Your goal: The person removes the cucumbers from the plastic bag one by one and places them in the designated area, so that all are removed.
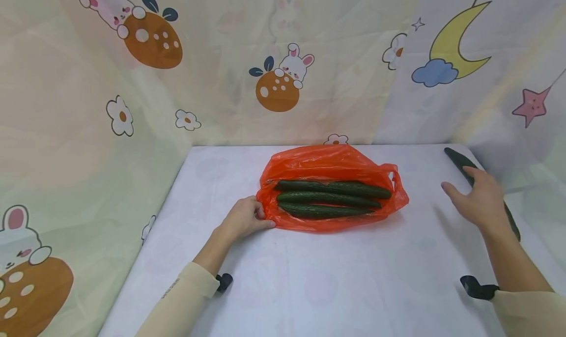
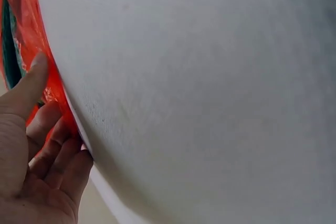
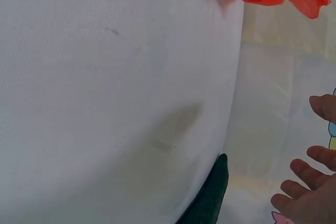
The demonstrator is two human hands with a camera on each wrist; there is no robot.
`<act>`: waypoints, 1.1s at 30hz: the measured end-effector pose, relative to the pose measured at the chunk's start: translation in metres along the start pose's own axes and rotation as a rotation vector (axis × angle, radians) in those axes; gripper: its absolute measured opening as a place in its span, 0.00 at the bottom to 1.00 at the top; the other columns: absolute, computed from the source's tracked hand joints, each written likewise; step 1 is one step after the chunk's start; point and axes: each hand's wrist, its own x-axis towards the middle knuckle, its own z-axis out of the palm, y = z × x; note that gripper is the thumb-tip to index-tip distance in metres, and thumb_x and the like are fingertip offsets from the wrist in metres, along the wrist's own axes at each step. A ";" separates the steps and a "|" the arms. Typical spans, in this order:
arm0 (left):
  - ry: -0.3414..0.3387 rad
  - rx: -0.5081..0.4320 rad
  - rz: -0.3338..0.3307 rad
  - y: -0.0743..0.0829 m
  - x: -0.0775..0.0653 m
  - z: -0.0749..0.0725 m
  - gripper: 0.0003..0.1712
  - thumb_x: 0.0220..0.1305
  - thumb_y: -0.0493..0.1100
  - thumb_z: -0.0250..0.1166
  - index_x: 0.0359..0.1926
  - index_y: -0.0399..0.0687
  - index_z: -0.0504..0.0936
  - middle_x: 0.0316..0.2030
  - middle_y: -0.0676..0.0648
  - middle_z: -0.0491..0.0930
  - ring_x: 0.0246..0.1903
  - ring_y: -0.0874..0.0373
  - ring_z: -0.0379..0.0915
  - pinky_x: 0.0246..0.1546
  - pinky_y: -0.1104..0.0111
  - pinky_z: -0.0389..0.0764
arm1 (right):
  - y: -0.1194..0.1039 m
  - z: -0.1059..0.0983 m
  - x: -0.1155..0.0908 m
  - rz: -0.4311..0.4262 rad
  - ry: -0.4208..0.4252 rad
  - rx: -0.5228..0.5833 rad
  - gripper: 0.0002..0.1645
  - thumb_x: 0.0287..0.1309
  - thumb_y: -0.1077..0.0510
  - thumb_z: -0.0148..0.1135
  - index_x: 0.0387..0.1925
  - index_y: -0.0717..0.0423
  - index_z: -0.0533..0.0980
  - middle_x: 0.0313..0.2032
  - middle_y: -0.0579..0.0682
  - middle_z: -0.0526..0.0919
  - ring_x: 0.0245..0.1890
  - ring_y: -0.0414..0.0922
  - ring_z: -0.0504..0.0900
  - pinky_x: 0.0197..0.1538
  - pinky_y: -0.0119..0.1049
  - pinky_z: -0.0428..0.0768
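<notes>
A red plastic bag lies on the white-covered table with its mouth spread wide. Inside it, several dark green cucumbers lie side by side. My left hand holds the bag's left edge, the thumb on the red film and the fingers curled at it in the left wrist view. Over at the right, my right hand hovers with spread fingers, holding nothing. Beneath it shows a dark green cucumber, partly hidden by the hand; whether the green end beyond belongs to the same one, I cannot tell.
A white cloth covers the table. Behind and beside it hangs a patterned curtain with rabbits, flowers and a moon. The bag's handle loop points right, towards the right hand.
</notes>
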 end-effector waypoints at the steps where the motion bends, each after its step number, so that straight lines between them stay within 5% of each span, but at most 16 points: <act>1: 0.001 0.011 0.002 0.000 0.000 0.000 0.22 0.51 0.59 0.81 0.24 0.53 0.78 0.29 0.50 0.73 0.32 0.56 0.70 0.32 0.66 0.73 | -0.003 0.001 0.001 -0.002 -0.002 -0.002 0.49 0.72 0.43 0.56 0.77 0.69 0.49 0.73 0.78 0.51 0.74 0.76 0.49 0.67 0.76 0.55; 12: 0.010 0.052 -0.002 0.001 0.000 0.002 0.22 0.50 0.57 0.82 0.26 0.53 0.78 0.30 0.50 0.73 0.33 0.56 0.70 0.32 0.67 0.75 | -0.037 0.009 0.003 -0.062 -0.060 -0.017 0.52 0.69 0.38 0.59 0.79 0.63 0.49 0.75 0.72 0.53 0.74 0.73 0.53 0.56 0.77 0.67; 33: 0.018 0.064 0.039 0.001 0.002 0.003 0.22 0.48 0.57 0.83 0.29 0.53 0.79 0.30 0.51 0.74 0.32 0.56 0.70 0.32 0.67 0.75 | -0.102 0.021 -0.011 -0.252 -0.040 0.031 0.50 0.64 0.44 0.67 0.78 0.58 0.56 0.72 0.70 0.62 0.68 0.71 0.63 0.57 0.76 0.69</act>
